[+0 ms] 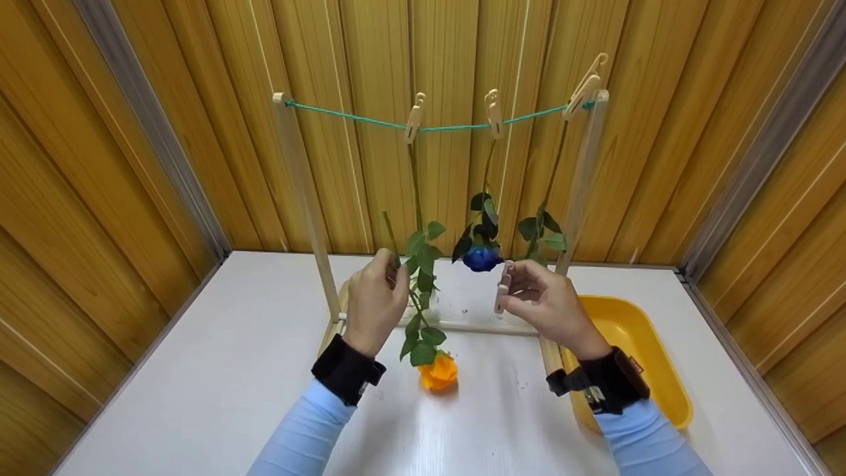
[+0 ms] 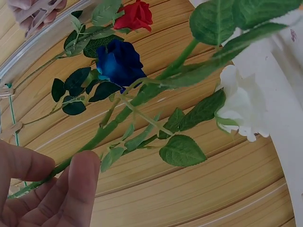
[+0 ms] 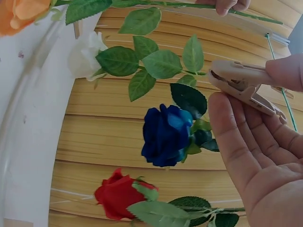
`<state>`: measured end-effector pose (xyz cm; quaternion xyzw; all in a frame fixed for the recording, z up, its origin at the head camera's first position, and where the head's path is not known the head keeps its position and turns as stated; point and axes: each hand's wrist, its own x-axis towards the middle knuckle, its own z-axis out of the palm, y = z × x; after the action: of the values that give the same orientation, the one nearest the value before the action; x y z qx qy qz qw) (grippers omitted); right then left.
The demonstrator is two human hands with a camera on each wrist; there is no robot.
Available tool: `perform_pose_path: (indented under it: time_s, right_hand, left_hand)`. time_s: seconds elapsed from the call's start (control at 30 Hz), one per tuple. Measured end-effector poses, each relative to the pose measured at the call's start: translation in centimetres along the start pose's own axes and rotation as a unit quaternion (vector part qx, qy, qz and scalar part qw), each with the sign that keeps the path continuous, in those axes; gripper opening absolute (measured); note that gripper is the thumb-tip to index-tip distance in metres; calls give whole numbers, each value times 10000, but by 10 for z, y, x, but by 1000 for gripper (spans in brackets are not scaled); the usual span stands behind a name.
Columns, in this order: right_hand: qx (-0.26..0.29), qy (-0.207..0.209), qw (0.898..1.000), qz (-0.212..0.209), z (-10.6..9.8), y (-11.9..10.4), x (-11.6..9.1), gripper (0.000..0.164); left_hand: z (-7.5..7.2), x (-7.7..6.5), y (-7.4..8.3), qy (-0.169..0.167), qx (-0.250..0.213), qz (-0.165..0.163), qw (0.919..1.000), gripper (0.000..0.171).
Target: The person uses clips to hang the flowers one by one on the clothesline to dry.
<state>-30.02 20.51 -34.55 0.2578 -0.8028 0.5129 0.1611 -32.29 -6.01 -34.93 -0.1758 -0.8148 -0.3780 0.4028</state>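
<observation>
My left hand (image 1: 375, 301) pinches the green stem of an orange rose (image 1: 438, 371), whose bloom hangs low over the white table. In the left wrist view the stem (image 2: 106, 130) passes between thumb and fingers. My right hand (image 1: 550, 304) holds a beige clothespin (image 3: 241, 80) between thumb and fingers, to the right of the orange rose and apart from it. Just behind the clothespin a blue rose (image 1: 481, 258) hangs head down. A white rose (image 2: 242, 106) and a red rose (image 3: 120, 194) hang on either side of it.
A teal cord (image 1: 360, 119) runs between two wooden posts, with clothespins (image 1: 494, 114) gripping the hanging stems. On the right a yellow tray (image 1: 661, 357) stands on the white table (image 1: 218, 370). Wood-patterned panels (image 1: 443, 59) close off the back and sides.
</observation>
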Motion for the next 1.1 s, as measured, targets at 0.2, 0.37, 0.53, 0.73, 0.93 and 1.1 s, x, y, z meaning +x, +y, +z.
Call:
perform_pose_path:
  time_s: [0.2, 0.37, 0.53, 0.73, 0.93, 1.1]
  right_hand:
    - [13, -203, 9997, -103, -2, -11, 20, 26]
    - [32, -238, 9993, -296, -1, -21, 40, 27]
    - [15, -189, 9986, -488, 0, -36, 62, 29]
    - [-102, -137, 9973, -716, 5, -56, 86, 28]
    - [-136, -226, 9963, -821, 8, -72, 108, 28]
    - [-18, -238, 9955, -913, 12, -82, 125, 27]
  left_hand:
    - [-4, 14, -2, -83, 237, 139, 9996, 18]
    - [-7, 27, -7, -56, 423, 195, 9989, 18]
    - [-10, 40, -12, 36, 590, 213, 9980, 19]
    - [-12, 54, -19, -23, 612, 105, 9981, 20]
    - [-14, 68, -23, -158, 874, -22, 9960, 20]
    - [-17, 82, -26, -292, 1079, -309, 9933, 21]
